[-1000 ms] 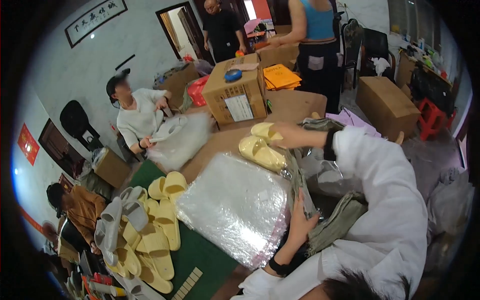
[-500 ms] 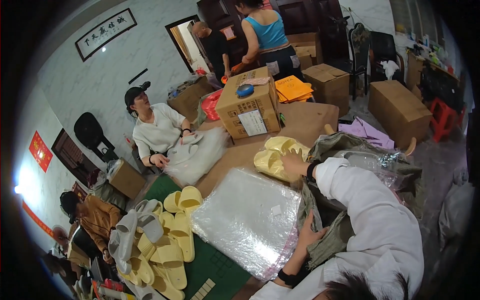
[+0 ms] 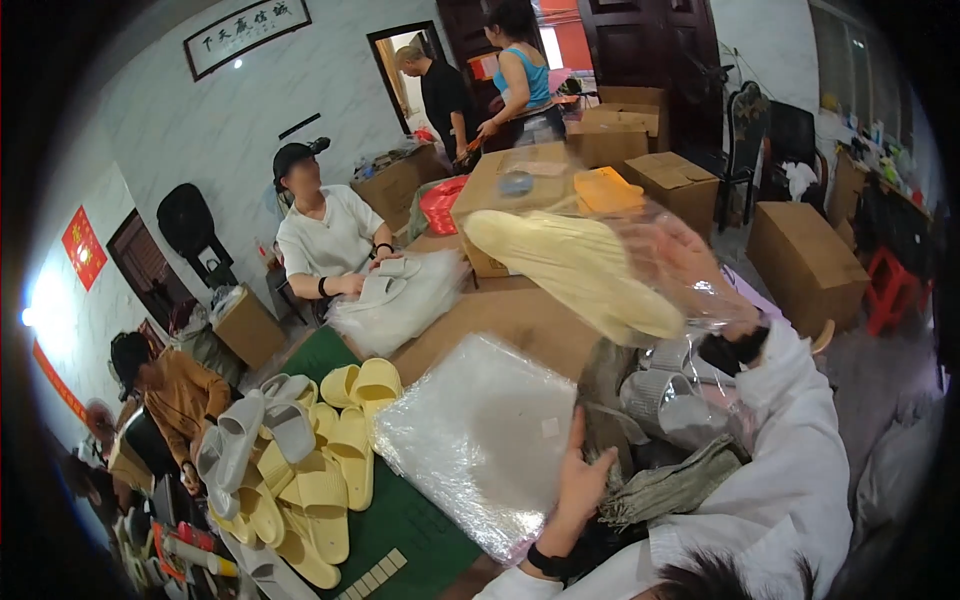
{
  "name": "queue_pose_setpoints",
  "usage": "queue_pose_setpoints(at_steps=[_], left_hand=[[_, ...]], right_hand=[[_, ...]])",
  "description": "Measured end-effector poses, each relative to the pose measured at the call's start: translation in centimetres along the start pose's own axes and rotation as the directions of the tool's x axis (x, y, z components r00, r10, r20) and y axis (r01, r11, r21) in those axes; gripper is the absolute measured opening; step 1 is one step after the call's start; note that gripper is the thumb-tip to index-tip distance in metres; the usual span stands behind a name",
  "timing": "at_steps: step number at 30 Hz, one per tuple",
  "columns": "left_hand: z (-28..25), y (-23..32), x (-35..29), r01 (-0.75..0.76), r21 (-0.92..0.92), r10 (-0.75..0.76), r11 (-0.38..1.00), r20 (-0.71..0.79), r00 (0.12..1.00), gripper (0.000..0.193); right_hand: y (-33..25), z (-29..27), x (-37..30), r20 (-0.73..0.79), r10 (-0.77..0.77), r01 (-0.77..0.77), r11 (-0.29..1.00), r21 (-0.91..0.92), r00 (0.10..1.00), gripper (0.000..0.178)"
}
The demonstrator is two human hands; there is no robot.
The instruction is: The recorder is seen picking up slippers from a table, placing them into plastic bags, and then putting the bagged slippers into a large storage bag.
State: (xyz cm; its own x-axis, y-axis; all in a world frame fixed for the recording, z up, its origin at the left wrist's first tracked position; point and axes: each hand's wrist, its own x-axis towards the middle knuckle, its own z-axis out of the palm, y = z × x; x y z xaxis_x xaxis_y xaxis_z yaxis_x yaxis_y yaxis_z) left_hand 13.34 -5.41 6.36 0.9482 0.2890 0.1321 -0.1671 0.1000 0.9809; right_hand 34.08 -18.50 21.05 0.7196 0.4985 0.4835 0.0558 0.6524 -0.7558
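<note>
Gripping a bagged yellow slipper (image 3: pixel 575 270), right-hand fingers (image 3: pixel 690 262) hold it lengthwise, toe pointing upper-left.

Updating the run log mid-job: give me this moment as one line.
left hand: resting on stack of clear plastic bags | right hand: holding up yellow slippers in clear bag | table: loose yellow slippers

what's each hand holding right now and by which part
The right hand holds a pair of yellow slippers at one end, through a clear plastic bag. The left hand holds nothing; it rests on the stack of clear bags.
</note>
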Motion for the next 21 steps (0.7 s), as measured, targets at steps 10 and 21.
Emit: queue_pose_setpoints(at_steps=[10,21], left_hand=[[-2.1,3.5,1.4,0.125,-0.455,-0.142,0.882,-0.004,0.99,0.075],[-1.0,5.2,1.0,0.231,-0.601,-0.168,0.765,0.16,0.973,0.075]], right_hand=[[-7.0,-0.2,-12.0,-0.176,0.286,-0.325,0.647,-0.69,0.942,0.018],[2.4,-0.7,-14.7,0.245,0.702,0.134,0.21,-0.968,0.669,0.039]])
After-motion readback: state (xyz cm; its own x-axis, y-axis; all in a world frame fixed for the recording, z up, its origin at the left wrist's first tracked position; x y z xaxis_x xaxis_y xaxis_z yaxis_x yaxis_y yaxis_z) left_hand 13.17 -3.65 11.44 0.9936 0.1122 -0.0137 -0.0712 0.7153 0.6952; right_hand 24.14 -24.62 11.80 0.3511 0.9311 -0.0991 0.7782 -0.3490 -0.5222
